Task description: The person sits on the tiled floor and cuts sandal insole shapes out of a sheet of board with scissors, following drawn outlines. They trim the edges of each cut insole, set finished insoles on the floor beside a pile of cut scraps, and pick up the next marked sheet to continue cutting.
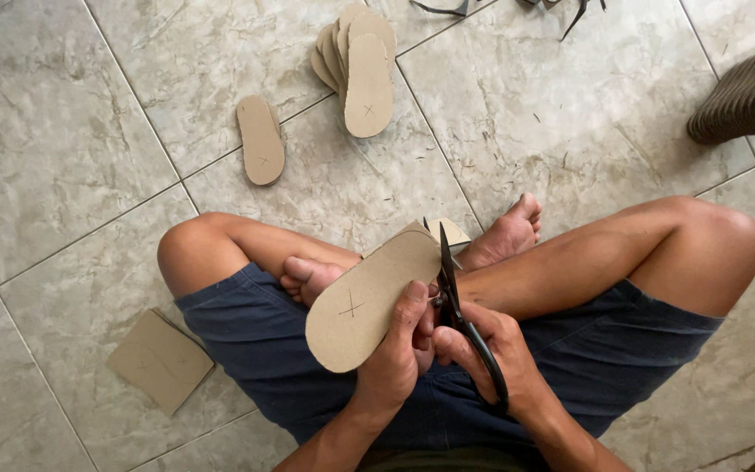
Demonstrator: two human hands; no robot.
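I sit cross-legged on a tiled floor. My left hand (399, 350) grips a brown cardboard sole-shaped piece (369, 301) marked with a pen cross, holding it by its right edge above my lap. My right hand (491, 350) holds black scissors (460, 315) with its fingers through the handles. The blades point up along the right edge of the cardboard piece, and a cardboard offcut (452, 232) sticks out behind the blade tips.
A fanned pile of cut cardboard soles (360, 61) lies ahead, with a single sole (261, 140) to its left. Rectangular cardboard blanks (161, 358) lie by my left knee. A tall stack of soles (744, 96) stands at the upper right. Dark scraps (447, 9) lie at the top edge.
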